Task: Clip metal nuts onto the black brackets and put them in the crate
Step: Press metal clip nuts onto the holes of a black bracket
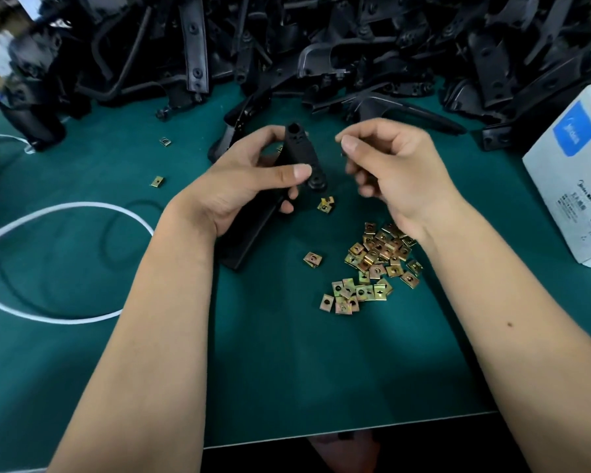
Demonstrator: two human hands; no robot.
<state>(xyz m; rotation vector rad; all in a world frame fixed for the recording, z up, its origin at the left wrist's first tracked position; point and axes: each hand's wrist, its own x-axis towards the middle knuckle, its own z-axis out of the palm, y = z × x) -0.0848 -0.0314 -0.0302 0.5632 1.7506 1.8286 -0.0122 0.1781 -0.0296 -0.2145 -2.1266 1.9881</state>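
1. A black bracket was gripped upright in the left hand, just behind the heap of brass-coloured clip nuts on the green surface.
2. The right hand was held beside the bracket, apart from it, thumb and forefinger pinched; whether a nut was held could not be told.
3. A large pile of black brackets was heaped far behind the nuts.
4. A white box was stood right of the nuts, a white cable left.
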